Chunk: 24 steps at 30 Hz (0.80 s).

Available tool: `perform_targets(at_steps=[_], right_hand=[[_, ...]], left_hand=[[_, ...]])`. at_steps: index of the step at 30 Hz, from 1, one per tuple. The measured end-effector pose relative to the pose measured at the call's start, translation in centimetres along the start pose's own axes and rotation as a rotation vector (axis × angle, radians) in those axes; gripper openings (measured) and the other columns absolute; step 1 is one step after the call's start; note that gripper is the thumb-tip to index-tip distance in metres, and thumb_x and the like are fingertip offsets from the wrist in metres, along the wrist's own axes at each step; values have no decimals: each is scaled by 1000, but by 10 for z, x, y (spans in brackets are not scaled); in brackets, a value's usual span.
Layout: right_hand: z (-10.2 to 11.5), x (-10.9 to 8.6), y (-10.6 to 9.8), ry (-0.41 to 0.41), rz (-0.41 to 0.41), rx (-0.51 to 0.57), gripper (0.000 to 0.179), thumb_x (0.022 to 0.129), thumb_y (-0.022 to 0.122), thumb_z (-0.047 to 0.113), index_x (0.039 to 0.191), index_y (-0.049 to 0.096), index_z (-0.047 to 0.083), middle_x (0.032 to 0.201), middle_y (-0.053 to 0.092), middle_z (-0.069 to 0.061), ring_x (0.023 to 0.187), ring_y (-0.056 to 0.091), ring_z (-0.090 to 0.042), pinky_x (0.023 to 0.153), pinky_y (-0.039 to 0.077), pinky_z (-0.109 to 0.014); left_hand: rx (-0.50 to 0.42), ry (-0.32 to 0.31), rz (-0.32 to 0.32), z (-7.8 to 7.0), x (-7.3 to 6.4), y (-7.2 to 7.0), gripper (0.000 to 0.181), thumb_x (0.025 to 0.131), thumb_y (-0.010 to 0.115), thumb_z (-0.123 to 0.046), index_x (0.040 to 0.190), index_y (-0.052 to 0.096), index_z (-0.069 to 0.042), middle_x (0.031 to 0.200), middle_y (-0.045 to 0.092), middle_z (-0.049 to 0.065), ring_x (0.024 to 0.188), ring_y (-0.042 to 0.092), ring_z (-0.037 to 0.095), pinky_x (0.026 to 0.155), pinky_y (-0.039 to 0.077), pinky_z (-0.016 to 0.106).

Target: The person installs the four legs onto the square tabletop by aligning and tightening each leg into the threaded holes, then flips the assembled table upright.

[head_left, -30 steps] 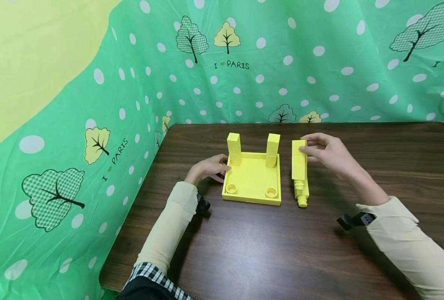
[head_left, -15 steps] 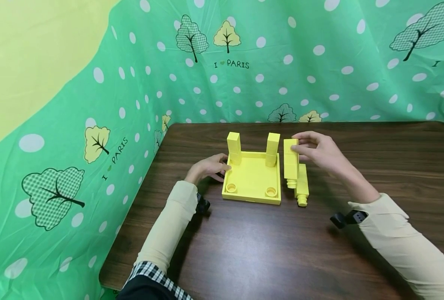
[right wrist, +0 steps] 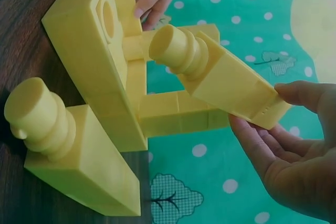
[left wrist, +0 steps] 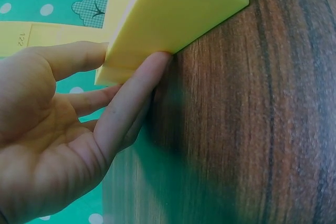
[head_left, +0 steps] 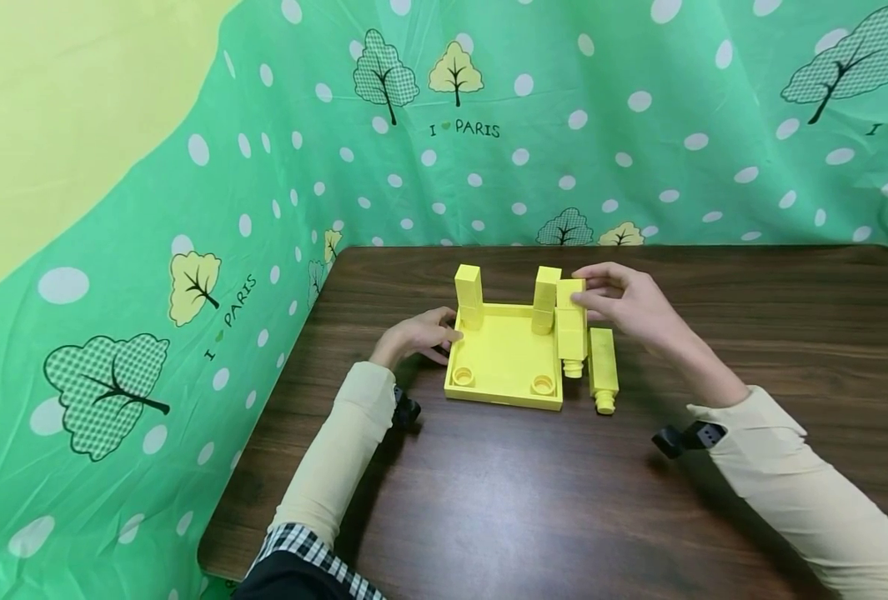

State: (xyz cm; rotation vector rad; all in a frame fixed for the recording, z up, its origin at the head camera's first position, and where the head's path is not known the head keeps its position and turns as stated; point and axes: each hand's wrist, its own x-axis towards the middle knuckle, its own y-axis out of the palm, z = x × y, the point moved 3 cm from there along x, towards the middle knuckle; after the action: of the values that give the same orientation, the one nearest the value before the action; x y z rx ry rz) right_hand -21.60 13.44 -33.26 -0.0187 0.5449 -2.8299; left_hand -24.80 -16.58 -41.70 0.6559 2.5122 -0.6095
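A yellow square tabletop (head_left: 502, 358) lies upside down, its raised rim upward. Two yellow legs, a left one (head_left: 469, 296) and a right one (head_left: 545, 300), stand upright at its far corners; its near corners have round sockets (head_left: 543, 384). My left hand (head_left: 415, 335) holds the tabletop's left edge, thumb on the rim and fingers against the outer side. In my right hand (head_left: 627, 302), a loose table leg (right wrist: 236, 87) is pinched near its plain end, its threaded end pointing toward me. This leg is raised beside the tabletop's right edge and overlaps it in the head view.
Another yellow leg (head_left: 603, 362) lies on the dark wooden table (head_left: 504, 500) right of the tabletop, threaded end toward me. A green dotted curtain (head_left: 519, 158) hangs behind the table and along its left side.
My right hand has moved left with the pinched leg, from over the lying leg to the tabletop's right edge. The left hand and the tabletop have stayed in place.
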Motion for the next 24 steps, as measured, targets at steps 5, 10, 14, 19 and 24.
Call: perform_targets(at_steps=[5, 10, 14, 19, 24], right_hand=[[3, 0, 6, -31, -3, 18, 46, 90, 69, 27, 128, 53, 6, 114, 57, -9, 93, 62, -3, 79, 58, -30], [8, -1, 14, -72, -6, 37, 42, 90, 69, 22, 126, 55, 5, 110, 59, -7, 93, 62, -3, 75, 58, -25], [11, -1, 21, -103, -2, 43, 41, 90, 69, 18, 126, 55, 4, 112, 60, -10, 94, 62, -3, 74, 59, -26], [13, 0, 29, -128, 10, 33, 40, 90, 69, 17, 125, 56, 4, 117, 59, -14, 95, 61, -5, 74, 58, -25], [13, 1, 35, -143, 9, 17, 40, 89, 69, 18, 124, 57, 5, 120, 59, -12, 97, 61, -6, 78, 57, -24]], left_hand=[[0, -3, -2, 0, 0, 1, 54, 99, 53, -17, 146, 29, -10, 117, 49, 17, 87, 55, 21, 78, 59, 37], [6, 0, -1, 0, -1, 1, 53, 99, 52, -17, 145, 29, -9, 124, 47, 18, 89, 55, 22, 79, 59, 37], [7, 2, 0, 0, -1, 1, 53, 99, 52, -17, 146, 28, -9, 126, 46, 18, 89, 54, 21, 79, 59, 36], [9, 4, -4, 0, -2, 1, 54, 99, 52, -17, 146, 28, -10, 125, 46, 17, 88, 54, 21, 79, 59, 37], [11, 7, -7, 0, -2, 1, 53, 99, 52, -17, 146, 28, -9, 123, 47, 17, 87, 53, 21, 79, 59, 36]])
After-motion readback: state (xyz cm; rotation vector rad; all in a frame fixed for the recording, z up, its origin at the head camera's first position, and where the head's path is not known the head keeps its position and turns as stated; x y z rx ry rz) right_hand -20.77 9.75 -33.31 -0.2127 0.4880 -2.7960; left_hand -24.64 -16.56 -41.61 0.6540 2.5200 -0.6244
